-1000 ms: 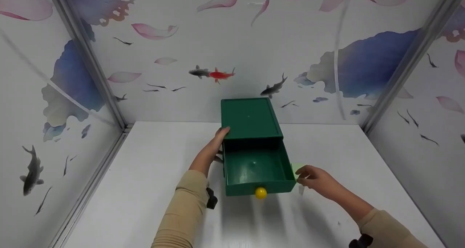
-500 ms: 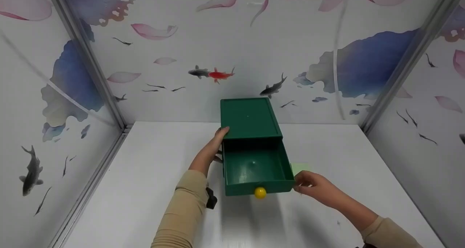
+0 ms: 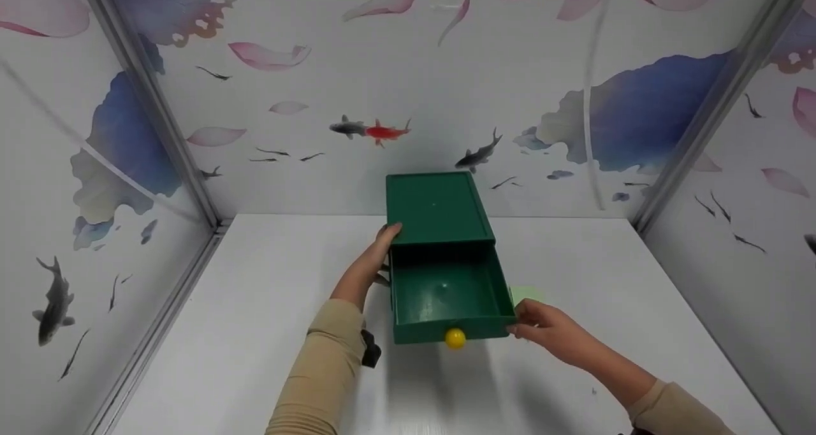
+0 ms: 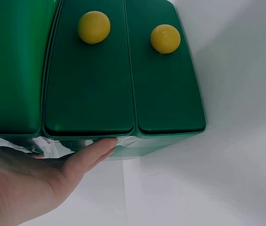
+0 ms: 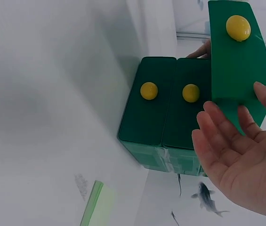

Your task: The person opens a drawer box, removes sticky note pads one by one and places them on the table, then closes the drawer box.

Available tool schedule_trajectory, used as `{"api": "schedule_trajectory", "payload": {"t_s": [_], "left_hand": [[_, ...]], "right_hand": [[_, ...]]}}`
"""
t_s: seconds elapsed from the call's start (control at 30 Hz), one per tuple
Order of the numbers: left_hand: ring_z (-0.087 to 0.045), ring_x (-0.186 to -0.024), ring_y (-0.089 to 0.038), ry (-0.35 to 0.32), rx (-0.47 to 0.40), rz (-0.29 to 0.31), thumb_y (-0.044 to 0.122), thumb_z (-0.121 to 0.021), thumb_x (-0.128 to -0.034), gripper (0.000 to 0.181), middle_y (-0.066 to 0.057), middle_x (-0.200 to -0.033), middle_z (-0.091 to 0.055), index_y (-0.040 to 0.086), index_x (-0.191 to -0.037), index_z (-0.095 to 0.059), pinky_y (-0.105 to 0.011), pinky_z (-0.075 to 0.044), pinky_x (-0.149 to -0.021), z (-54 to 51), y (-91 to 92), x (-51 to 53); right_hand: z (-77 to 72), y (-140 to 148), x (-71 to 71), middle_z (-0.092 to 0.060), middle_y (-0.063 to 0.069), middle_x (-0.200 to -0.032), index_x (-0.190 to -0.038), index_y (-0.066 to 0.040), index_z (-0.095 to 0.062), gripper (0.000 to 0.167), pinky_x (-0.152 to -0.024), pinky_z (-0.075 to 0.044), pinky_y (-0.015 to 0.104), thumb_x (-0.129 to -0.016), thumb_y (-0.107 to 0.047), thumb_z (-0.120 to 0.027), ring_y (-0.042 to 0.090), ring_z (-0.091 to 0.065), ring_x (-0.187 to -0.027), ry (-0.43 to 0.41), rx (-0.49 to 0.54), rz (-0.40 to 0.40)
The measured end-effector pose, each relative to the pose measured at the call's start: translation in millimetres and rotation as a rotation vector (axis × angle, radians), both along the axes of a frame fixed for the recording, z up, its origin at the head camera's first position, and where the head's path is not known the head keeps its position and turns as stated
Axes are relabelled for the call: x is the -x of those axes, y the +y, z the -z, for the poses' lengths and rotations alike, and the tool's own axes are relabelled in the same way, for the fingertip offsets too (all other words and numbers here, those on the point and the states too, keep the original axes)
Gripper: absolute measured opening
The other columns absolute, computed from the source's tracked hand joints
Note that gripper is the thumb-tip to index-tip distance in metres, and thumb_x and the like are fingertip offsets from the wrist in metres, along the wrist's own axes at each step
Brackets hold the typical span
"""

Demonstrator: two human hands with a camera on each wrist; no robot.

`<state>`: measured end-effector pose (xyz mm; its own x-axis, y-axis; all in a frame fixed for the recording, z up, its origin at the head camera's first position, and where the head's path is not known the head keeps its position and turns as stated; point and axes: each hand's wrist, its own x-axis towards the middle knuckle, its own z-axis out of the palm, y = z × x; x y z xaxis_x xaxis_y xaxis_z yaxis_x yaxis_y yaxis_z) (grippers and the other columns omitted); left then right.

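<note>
A green cabinet point(image 3: 440, 208) stands against the back wall, its top drawer point(image 3: 414, 333) pulled out and looking empty inside, with a yellow knob point(image 3: 455, 339) on its front. Two lower drawers point(image 4: 90, 84) are closed, each with a yellow knob. My left hand point(image 3: 370, 263) rests along the cabinet's left side, fingers extended against the wall in the left wrist view. At the drawer's front right corner, my right hand point(image 3: 554, 333) touches with its thumb on the front face; the other fingers, loosely bent, lie beside the drawer's side point(image 5: 234, 113).
A pale green pad point(image 3: 526, 294) lies on the white table point(image 3: 287, 282), right of the drawer and just behind my right hand. White panels point(image 3: 433, 84) with painted fish and petals enclose the back and both sides.
My right hand has moved left from beside the pad to the drawer's front right corner. My left hand and the cabinet have stayed put.
</note>
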<state>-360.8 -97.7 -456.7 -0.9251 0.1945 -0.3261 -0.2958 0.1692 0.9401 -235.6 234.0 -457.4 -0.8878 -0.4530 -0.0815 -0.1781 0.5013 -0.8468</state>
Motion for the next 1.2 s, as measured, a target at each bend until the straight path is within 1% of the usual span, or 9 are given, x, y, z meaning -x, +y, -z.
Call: {"api": "schedule_trajectory", "payload": {"t_s": [0.2,0.27,0.4,0.53,0.63,0.77,0.83,1.0,1.2], "left_hand": [[-0.033,-0.129,-0.052,-0.001,0.006,0.005,0.072,-0.038,-0.0885,0.091,-0.024,-0.155,-0.016,0.027,-0.158,0.001,-0.064,-0.039,-0.095,0.2,1.0,0.6],[-0.032,-0.128,-0.052,-0.001,0.002,0.006,0.072,-0.038,-0.0883,0.092,-0.024,-0.155,-0.016,0.027,-0.158,0.001,-0.064,-0.038,-0.095,0.4,1.2,1.0],[-0.033,-0.128,-0.052,0.006,0.004,0.002,0.072,-0.038,-0.0876,0.093,-0.024,-0.154,-0.016,0.026,-0.158,0.002,-0.064,-0.038,-0.095,1.0,0.6,0.8],[-0.033,-0.128,-0.052,0.009,0.007,-0.001,0.071,-0.038,-0.0871,0.094,-0.024,-0.155,-0.016,0.025,-0.158,0.003,-0.065,-0.038,-0.094,1.3,-0.3,0.6],[-0.033,-0.128,-0.051,0.002,0.011,0.002,0.072,-0.038,-0.087,0.094,-0.024,-0.155,-0.016,0.026,-0.158,0.003,-0.064,-0.038,-0.095,0.7,-0.5,1.0],[-0.031,-0.13,-0.051,-0.014,0.003,0.003,0.072,-0.038,-0.0874,0.093,-0.022,-0.156,-0.014,0.027,-0.158,0.002,-0.064,-0.035,-0.098,0.1,0.1,1.5],[-0.029,-0.131,-0.051,-0.023,-0.002,0.0,0.071,-0.038,-0.0877,0.093,-0.022,-0.157,-0.013,0.027,-0.158,0.003,-0.065,-0.033,-0.099,-0.1,0.6,1.7],[-0.029,-0.131,-0.051,-0.04,-0.008,-0.013,0.071,-0.039,-0.0878,0.092,-0.021,-0.158,-0.013,0.027,-0.158,0.002,-0.065,-0.033,-0.099,-1.3,0.5,1.6],[-0.028,-0.132,-0.051,-0.043,-0.014,-0.01,0.07,-0.038,-0.0884,0.09,-0.021,-0.157,-0.013,0.028,-0.158,0.002,-0.065,-0.035,-0.098,-2.1,1.0,3.5]], "right_hand": [[1.5,-7,1.9,-0.066,0.007,-0.098,-0.102,-0.002,-0.06,0.027,-0.078,-0.05,0.039,-0.097,-0.029,-0.062,0.025,-0.06,-0.09,0.006,0.024,0.048],[2.1,-9,4.2,-0.066,0.008,-0.095,-0.1,-0.001,-0.06,0.027,-0.075,-0.049,0.037,-0.097,-0.028,-0.062,0.026,-0.06,-0.088,0.012,0.042,0.069],[4.0,-11,9.6,-0.068,0.01,-0.095,-0.098,0.001,-0.06,0.026,-0.075,-0.051,0.034,-0.098,-0.025,-0.062,0.029,-0.062,-0.088,0.029,0.082,0.1],[5.0,-14,15.3,-0.069,0.012,-0.094,-0.096,0.002,-0.059,0.024,-0.076,-0.052,0.03,-0.098,-0.021,-0.062,0.025,-0.063,-0.087,0.039,0.118,0.124],[-3.2,-20,15.2,-0.069,0.015,-0.093,-0.094,0.004,-0.059,0.02,-0.076,-0.053,0.031,-0.098,-0.016,-0.061,0.025,-0.064,-0.086,0.06,0.128,0.155],[-6.2,-25,21.3,-0.07,0.016,-0.093,-0.094,0.004,-0.06,0.019,-0.075,-0.054,0.031,-0.098,-0.014,-0.06,0.025,-0.066,-0.086,0.081,0.124,0.21],[0.0,-24,28.1,-0.07,0.013,-0.092,-0.094,0.002,-0.06,0.021,-0.074,-0.054,0.029,-0.098,-0.018,-0.061,0.024,-0.066,-0.084,0.086,0.117,0.234],[0.9,-29,34.4,-0.071,0.008,-0.087,-0.09,-0.002,-0.061,0.021,-0.072,-0.053,0.03,-0.096,-0.022,-0.064,0.019,-0.065,-0.078,0.106,0.079,0.284],[2.0,-35,43.4,-0.07,0.006,-0.083,-0.085,-0.004,-0.06,0.018,-0.072,-0.053,0.034,-0.094,-0.018,-0.066,0.024,-0.064,-0.076,0.137,0.042,0.351]]}}
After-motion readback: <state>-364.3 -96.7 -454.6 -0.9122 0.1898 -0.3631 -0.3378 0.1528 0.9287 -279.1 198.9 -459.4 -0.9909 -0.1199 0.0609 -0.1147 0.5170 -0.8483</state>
